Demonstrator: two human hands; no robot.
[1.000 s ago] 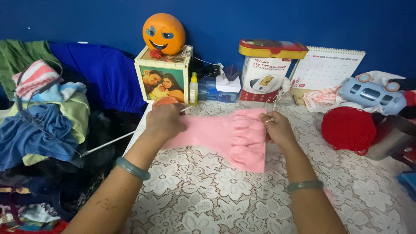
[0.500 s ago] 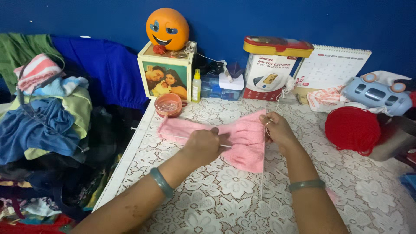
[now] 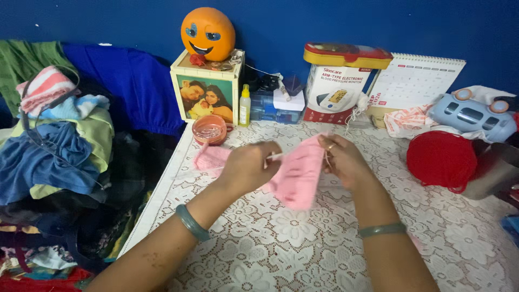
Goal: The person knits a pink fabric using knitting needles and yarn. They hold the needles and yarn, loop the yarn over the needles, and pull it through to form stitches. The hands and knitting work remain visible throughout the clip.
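Both hands are raised just above the desk (image 3: 259, 254), which is covered by a white lace cloth. The left hand (image 3: 247, 166) is closed around a thin knitting needle (image 3: 274, 157) whose tip points toward the right hand (image 3: 340, 159). That hand pinches the top edge of a pink knitted piece (image 3: 294, 176), which hangs between the two hands, its left end trailing on the desk near a small orange bowl (image 3: 210, 130). A red ball of yarn (image 3: 442, 160) lies well apart to the right.
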